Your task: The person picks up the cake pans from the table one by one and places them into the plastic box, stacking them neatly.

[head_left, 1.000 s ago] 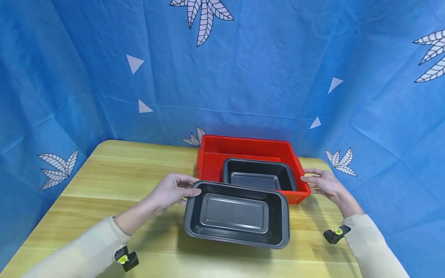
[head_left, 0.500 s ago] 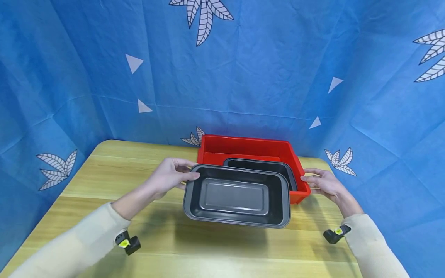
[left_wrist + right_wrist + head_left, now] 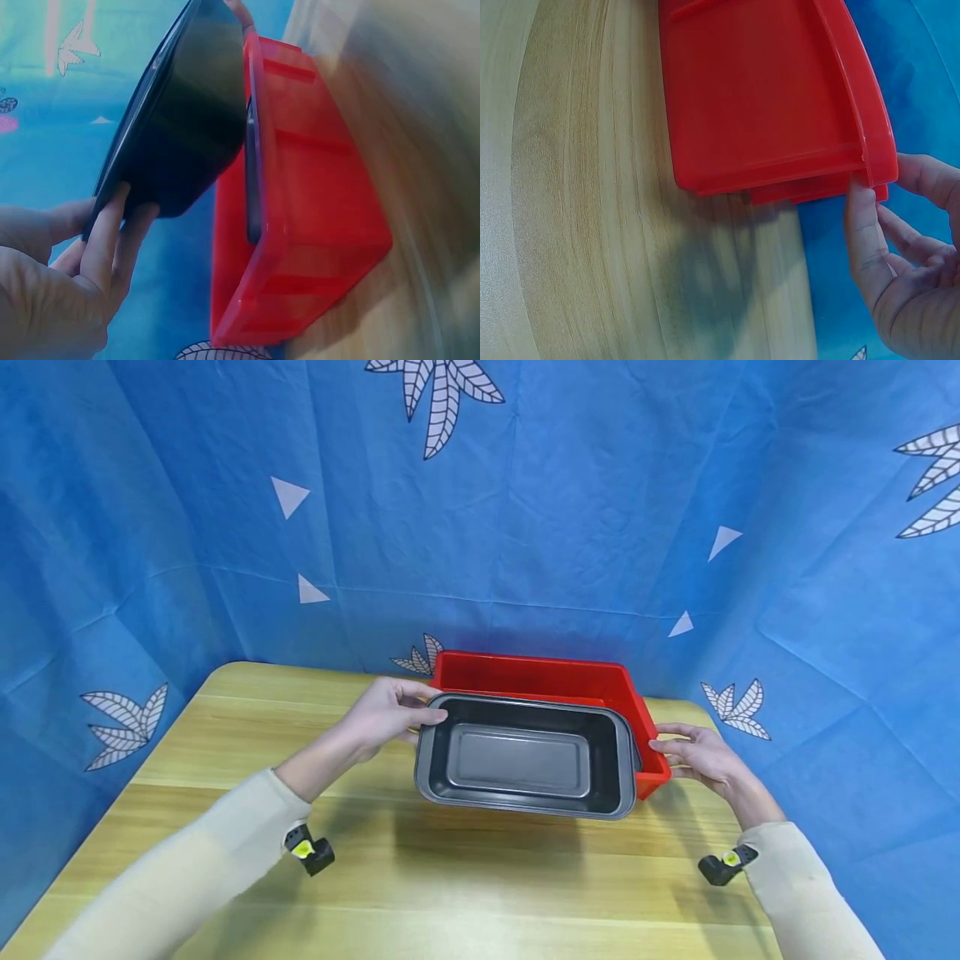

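- The left hand (image 3: 382, 720) holds the black pan (image 3: 525, 758) by the left end of its rim, thumb on top and fingers (image 3: 112, 232) curled under.
- The pan sticks out to the right of that hand and hangs in the air over the red bin (image 3: 555, 681).
- In the left wrist view the pan's rim is just beside the bin's edge; whether they touch cannot be told.
- A second black pan (image 3: 636, 752) sits inside the bin, and only a thin bit of its right rim peeks out.
- The right hand (image 3: 697, 758) rests on the near right corner of the bin with fingers almost straight, the thumb (image 3: 862, 225) touching the edge.
- The bin stands at the far side of the wooden table (image 3: 225, 752), close to the blue cloth (image 3: 525, 527) behind it.
- To the left and near side of the bin there is bare table.
- Count: two black pans, one red bin, two hands.
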The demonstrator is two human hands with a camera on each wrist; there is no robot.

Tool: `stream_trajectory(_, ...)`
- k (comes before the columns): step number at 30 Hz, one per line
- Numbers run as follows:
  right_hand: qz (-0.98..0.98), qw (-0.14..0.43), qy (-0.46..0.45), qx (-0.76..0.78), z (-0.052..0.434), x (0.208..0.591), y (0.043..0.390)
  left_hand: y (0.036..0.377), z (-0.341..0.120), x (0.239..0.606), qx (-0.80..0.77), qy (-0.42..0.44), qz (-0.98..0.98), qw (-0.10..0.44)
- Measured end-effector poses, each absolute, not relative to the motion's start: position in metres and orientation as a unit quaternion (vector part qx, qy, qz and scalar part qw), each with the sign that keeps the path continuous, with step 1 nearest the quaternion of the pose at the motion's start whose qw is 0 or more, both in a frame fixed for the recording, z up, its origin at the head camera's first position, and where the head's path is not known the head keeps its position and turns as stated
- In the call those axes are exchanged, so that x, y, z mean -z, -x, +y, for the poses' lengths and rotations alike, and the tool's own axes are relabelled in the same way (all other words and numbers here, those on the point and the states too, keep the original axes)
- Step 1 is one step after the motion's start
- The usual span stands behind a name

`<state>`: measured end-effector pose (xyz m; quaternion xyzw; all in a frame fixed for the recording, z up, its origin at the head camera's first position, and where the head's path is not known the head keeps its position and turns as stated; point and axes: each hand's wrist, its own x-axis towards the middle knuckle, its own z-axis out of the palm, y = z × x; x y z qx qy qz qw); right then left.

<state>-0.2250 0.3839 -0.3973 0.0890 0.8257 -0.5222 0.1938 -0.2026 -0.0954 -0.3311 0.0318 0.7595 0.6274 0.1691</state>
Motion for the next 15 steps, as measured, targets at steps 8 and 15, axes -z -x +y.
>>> stream_trajectory(8,0.82,0.196,-0.086,0.53,0.385,0.398,0.226,0.221,-0.083,0.333,-0.63,-0.03,0.758,0.167)
stream_trajectory(15,0.812,0.194,-0.075,0.545,0.387,0.399,0.227,0.239,-0.076,0.335,-0.614,-0.005,0.771,0.17)
